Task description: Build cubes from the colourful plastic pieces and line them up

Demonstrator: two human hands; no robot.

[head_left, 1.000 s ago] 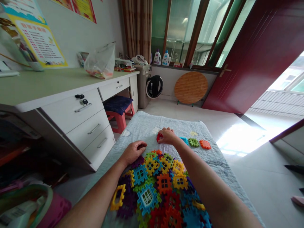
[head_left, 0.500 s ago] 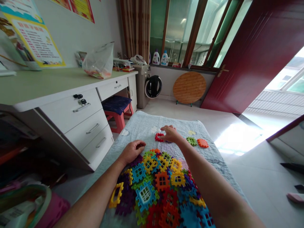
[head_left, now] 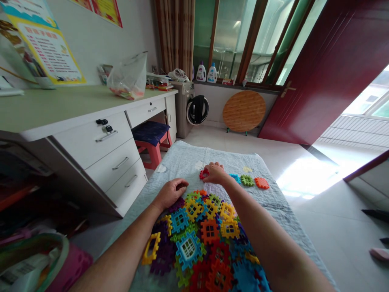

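My right hand [head_left: 216, 173] reaches to the far part of the cloth-covered table, its bent fingers on a red plastic interlocking tile [head_left: 203, 174], partly covered by them. To the right of that hand lie a blue tile [head_left: 235, 178], a green tile [head_left: 247, 181] and an orange tile [head_left: 261, 183] in a row. My left hand [head_left: 170, 193] rests by the far left edge of a tile pile, thumb and loosely curled fingers apart, with nothing visible in them. Between my forearms spreads the pile, including a blue window tile [head_left: 189, 250] and a yellow frame tile [head_left: 151, 248].
A pale patterned cloth [head_left: 182, 156] covers the table. On the left stand a white desk [head_left: 106, 150] and a red stool [head_left: 153, 156]; a pink basket [head_left: 71, 261] is at lower left. Farther back are a washing machine [head_left: 181, 117], a round wooden board [head_left: 244, 111] and a red door [head_left: 306, 81].
My right hand has shifted slightly left over the red tile and covers more of it. The blue tile now shows beside my right wrist. My left hand stays by the pile.
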